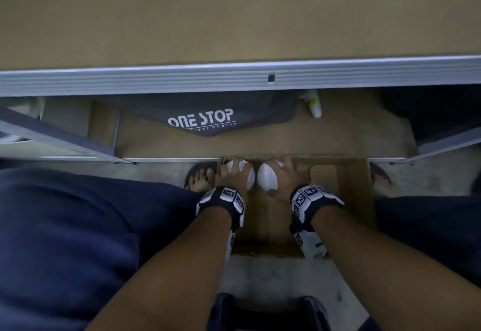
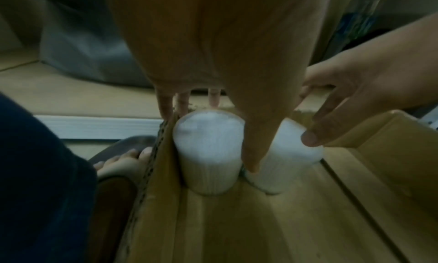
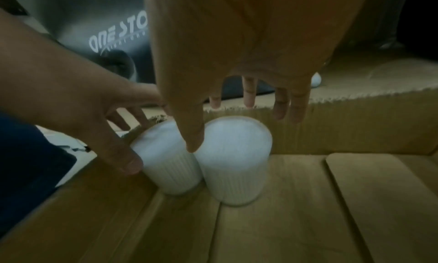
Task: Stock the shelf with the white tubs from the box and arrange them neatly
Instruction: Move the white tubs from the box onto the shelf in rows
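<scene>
Two white ribbed tubs stand side by side in the far left corner of a cardboard box (image 1: 351, 195) on the floor. My left hand (image 1: 231, 174) hangs over the left tub (image 2: 208, 151). Its thumb (image 2: 251, 160) points down between the tubs, and its straight fingers reach past the tub's far side. My right hand (image 1: 283, 177) is spread over the right tub (image 3: 237, 164). Its thumb (image 3: 194, 145) touches the tub's side while its fingers (image 3: 282, 106) hang by the far box wall. Both tubs rest on the box floor. The rest of the box floor shows no tubs.
The lower shelf board (image 1: 260, 145) lies just beyond the box, with a grey "ONE STOP" bag (image 1: 203, 119) and a white bottle (image 1: 315, 106) on it. The upper shelf's metal rail (image 1: 234, 80) juts out overhead. A sandalled foot (image 1: 200, 179) stands left of the box.
</scene>
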A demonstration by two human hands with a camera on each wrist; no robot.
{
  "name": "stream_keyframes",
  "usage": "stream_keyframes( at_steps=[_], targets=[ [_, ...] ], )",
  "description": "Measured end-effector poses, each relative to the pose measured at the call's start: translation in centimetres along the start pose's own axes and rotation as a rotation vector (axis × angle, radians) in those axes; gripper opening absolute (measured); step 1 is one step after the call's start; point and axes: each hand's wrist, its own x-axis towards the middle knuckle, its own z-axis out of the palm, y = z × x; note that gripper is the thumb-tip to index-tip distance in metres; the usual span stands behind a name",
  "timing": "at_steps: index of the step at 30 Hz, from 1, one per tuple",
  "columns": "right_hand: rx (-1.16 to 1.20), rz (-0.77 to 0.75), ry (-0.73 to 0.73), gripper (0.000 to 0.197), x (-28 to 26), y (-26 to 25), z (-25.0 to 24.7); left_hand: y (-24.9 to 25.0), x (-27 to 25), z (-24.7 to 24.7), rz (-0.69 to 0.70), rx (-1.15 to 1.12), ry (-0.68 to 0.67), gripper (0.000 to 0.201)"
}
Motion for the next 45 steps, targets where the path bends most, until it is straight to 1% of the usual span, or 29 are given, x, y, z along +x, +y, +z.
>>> stream_keyframes(
  at_steps=[2,3,4,5,6,7,9,11,14,15,17,19,21,24,28,29,32,33,37,40,43,45],
  targets=[
    [0.033,0.001,0.004,0.084,0.6,-0.3,0.8,0.2,0.9,0.9,-0.046,0.046,0.191,0.076],
    [0.051,0.003,0.009,0.084,0.9,-0.5,1.1,0.1,1.4,0.9,-0.087,-0.002,0.189,0.07],
    [0.055,0.006,0.021,0.084,1.1,-0.6,1.4,0.0,2.1,1.3,-0.074,-0.046,0.177,0.064],
    [0.051,0.009,0.032,0.085,1.3,-0.6,1.7,-0.1,3.3,2.4,-0.05,-0.039,0.168,0.062],
    [0.05,0.011,0.036,0.085,1.5,-0.7,1.8,-0.1,3.9,3.5,-0.048,0.001,0.111,0.062],
    [0.056,0.015,0.036,0.085,1.7,-0.8,2.0,-0.1,4.2,4.1,-0.034,0.067,0.126,0.063],
    [0.083,0.022,0.042,0.082,2.0,-0.8,2.1,-0.1,4.0,4.0,-0.009,0.11,0.151,0.064],
    [0.101,0.023,0.063,0.078,2.1,-0.9,2.1,-0.1,3.9,3.7,-0.018,0.111,0.152,0.061],
    [0.127,0.008,0.069,0.079,1.8,-0.5,1.9,-0.1,3.7,3.5,-0.017,0.056,0.139,0.052],
    [0.137,0.006,0.066,0.079,1.6,-0.4,1.8,-0.2,3.6,3.5,-0.01,0.028,0.144,0.053],
    [0.142,0.006,0.062,0.077,1.0,-0.1,1.6,-0.4,3.2,3.4,-0.002,-0.023,0.096,0.062],
    [0.122,0.013,0.065,0.075,0.4,-0.1,1.0,-0.4,2.4,2.8,-0.011,-0.056,0.098,0.066],
    [0.104,0.022,0.069,0.073,-0.3,-0.2,0.2,-0.6,1.4,1.9,-0.012,-0.073,0.105,0.069],
    [0.081,0.032,0.041,0.076,-1.1,-0.9,-1.5,-1.2,-0.4,-0.1,0.011,-0.129,0.064,0.073],
    [0.063,0.006,0.028,0.075,-2.8,-2.3,-4.7,-2.0,-2.2,-3.0,0.041,-0.186,0.096,0.08],
    [0.066,-0.003,0.02,0.077,-3.2,-2.7,-5.7,-2.2,-2.9,-4.0,0.038,-0.186,0.103,0.083],
    [0.034,-0.06,0.015,0.094,-4.9,-4.3,-8.8,-3.3,-4.9,-6.7,0.056,-0.185,0.157,0.089],
    [0.01,-0.086,0.027,0.095,-5.6,-4.7,-10.0,-3.8,-5.5,-7.5,0.071,-0.183,0.177,0.089],
    [-0.048,-0.169,0.105,0.081,-9.6,-6.0,-14.3,-5.6,-8.6,-11.4,0.119,-0.21,0.192,0.093],
    [-0.079,-0.211,0.157,0.081,-12.5,-6.5,-16.8,-6.7,-11.3,-14.2,0.125,-0.193,0.2,0.093],
    [-0.074,-0.271,0.176,0.084,-15.7,-7.0,-19.1,-7.4,-14.0,-16.5,0.143,-0.216,0.224,0.094],
    [-0.051,-0.334,0.193,0.079,-17.7,-7.3,-20.3,-7.7,-15.7,-17.9,0.163,-0.25,0.26,0.095]
  ],
)
